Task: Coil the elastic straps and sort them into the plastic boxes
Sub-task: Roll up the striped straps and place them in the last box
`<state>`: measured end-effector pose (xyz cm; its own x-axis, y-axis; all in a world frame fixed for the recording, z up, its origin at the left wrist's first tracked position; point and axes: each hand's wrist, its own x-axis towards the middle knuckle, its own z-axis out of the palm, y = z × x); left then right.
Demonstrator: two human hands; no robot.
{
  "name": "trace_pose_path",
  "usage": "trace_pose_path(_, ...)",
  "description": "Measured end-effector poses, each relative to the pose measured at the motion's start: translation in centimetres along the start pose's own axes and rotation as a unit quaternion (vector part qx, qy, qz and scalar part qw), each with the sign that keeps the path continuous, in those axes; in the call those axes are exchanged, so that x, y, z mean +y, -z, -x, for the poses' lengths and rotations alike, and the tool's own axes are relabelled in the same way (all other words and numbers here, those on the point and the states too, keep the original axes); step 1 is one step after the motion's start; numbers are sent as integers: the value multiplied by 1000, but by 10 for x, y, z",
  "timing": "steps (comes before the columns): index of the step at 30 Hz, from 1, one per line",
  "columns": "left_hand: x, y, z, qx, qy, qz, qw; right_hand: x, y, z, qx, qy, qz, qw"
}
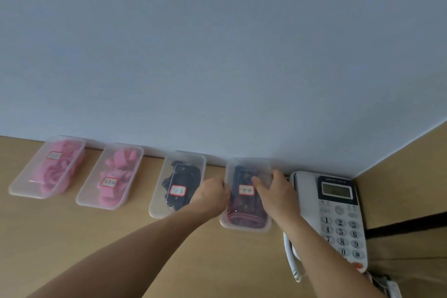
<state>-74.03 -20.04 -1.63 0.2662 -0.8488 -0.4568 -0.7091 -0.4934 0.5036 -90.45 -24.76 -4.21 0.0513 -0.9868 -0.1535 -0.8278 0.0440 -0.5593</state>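
Four clear plastic boxes with lids and red-framed labels stand in a row against the wall. The two on the left [47, 167] [111, 176] hold pink straps. The third box [177, 182] holds black straps. The rightmost box [246, 193] holds dark red and black straps. My left hand [211, 195] grips that box's left edge, fingers curled on it. My right hand [274, 191] holds its right side, thumb lying on the lid near the label.
A white desk telephone [338, 220] with a keypad sits just right of the rightmost box, its cord hanging at the front. The wooden desk [101, 237] meets a pale wall behind and a wooden side panel [411, 176] on the right.
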Motion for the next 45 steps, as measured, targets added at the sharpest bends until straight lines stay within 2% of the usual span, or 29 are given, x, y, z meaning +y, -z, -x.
trace_pose_path(5, 1, -5, -1, -8, 32, 77, 996, 3, -1, -2, 16, -31, -34, 999)
trace_pose_path(11, -2, 2, 1, -48, 63, 158, 984, 7, -2, 0, -36, -55, -45, 997)
trace_pose_path(15, 5, -9, 0, 36, -20, 43, 998, 5, 0, 1, -32, -54, -26, 998)
trace_pose_path(18, 15, -20, -1, 113, -119, -59, 985, 3, 1, 2, -25, -45, -23, 998)
trace_pose_path(20, 19, -31, -4, 106, -162, -125, 973, 2, 0, 3, -17, -40, -18, 999)
trace_pose_path(22, 16, -45, -6, 82, -168, -168, 968, 3, 0, 4, -13, -40, -12, 999)
trace_pose_path(33, 4, -62, -9, 91, -211, -238, 944, 5, 3, 1, -28, -28, 23, 999)
trace_pose_path(37, 6, -62, -9, 95, -214, -251, 939, -2, 10, -19, -28, -48, -28, 998)
trace_pose_path(43, 5, -62, -11, 94, -252, -255, 929, -2, 5, -49, -14, -79, -18, 997)
trace_pose_path(45, 3, -62, -13, 91, -263, -261, 924, 3, -1, -52, -20, -99, -50, 994)
